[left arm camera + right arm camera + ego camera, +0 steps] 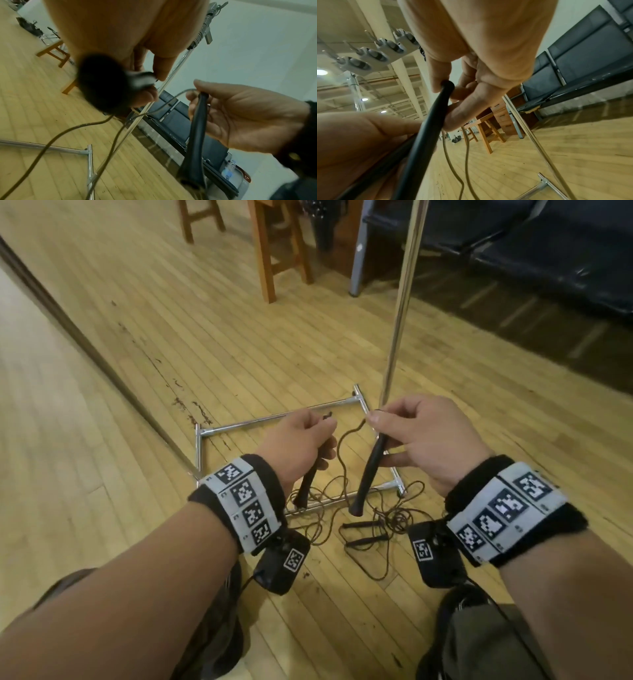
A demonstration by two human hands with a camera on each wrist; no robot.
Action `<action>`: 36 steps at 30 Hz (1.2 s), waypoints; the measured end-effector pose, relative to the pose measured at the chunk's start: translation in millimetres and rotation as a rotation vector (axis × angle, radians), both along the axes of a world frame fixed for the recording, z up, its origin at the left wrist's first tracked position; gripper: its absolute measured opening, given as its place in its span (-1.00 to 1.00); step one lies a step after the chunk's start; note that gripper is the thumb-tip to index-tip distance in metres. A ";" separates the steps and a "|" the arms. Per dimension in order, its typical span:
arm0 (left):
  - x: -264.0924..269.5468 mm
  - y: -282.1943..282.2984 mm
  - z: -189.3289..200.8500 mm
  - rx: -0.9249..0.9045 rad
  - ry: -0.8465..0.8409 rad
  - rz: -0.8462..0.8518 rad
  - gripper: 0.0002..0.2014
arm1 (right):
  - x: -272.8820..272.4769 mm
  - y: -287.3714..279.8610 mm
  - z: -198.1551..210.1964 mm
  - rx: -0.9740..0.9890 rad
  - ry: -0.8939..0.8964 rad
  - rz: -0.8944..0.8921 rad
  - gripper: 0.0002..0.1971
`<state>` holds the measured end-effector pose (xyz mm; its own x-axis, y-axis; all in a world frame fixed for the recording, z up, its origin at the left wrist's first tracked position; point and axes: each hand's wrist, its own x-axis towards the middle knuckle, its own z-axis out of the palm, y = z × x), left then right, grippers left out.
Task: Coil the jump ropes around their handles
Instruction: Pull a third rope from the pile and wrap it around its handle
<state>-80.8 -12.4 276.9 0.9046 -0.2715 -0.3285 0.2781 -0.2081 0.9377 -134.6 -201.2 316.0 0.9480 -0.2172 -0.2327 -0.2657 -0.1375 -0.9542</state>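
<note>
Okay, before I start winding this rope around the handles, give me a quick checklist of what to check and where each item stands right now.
1. Left hand grips one black handle: ok.
2. Right hand grips the other handle: ok.
3. Handles brought together for winding: not ok, they are held apart.
4. Brown rope free of knots: cannot tell; it hangs into a loose tangle on the floor.
5. Rope clear of the metal stand frame: not ok, loops lie across its near bar.
6. Rope clear of the second jump rope on the floor: cannot tell, the cords lie close together there.
</note>
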 end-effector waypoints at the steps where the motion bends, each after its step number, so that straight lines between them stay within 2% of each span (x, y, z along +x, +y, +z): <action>1: 1.7 -2.0 -3.0 -0.052 0.035 -0.015 -0.88 | 5.1 -1.8 -1.3 -0.015 -0.010 0.009 -0.84; 6: 14.5 -12.3 -11.5 -0.102 0.058 -0.208 -0.84 | 31.2 -5.9 -13.1 0.087 0.029 0.006 -0.86; 9: 26.3 -18.5 -15.4 -0.115 0.115 -0.229 -0.84 | 48.1 -1.3 -21.1 0.067 0.018 -0.005 -0.95; 11: 32.9 -22.5 -17.8 -0.107 0.152 -0.243 -0.69 | 55.3 1.4 -27.1 0.022 0.008 -0.018 -0.92; 14: 40.3 -25.3 -21.7 0.000 0.073 -0.333 -0.47 | 61.9 2.8 -34.6 -0.091 0.005 0.005 -0.87; 17: 39.6 -24.4 -23.4 0.133 0.011 -0.364 -0.52 | 61.9 4.0 -35.4 -0.128 -0.002 0.015 -0.80; 21: 39.3 -23.3 -27.2 0.272 -0.064 -0.356 -0.72 | 59.9 5.4 -34.5 -0.180 0.034 0.047 -0.74; 29: 35.8 -25.2 -27.0 0.317 -0.112 -0.373 -0.86 | 51.3 -2.6 -27.7 -0.429 0.015 0.265 -0.67; 36: 33.1 -29.2 -33.3 0.379 -0.197 -0.360 -0.87 | 47.6 -11.0 -31.1 -0.522 -0.012 0.300 -0.68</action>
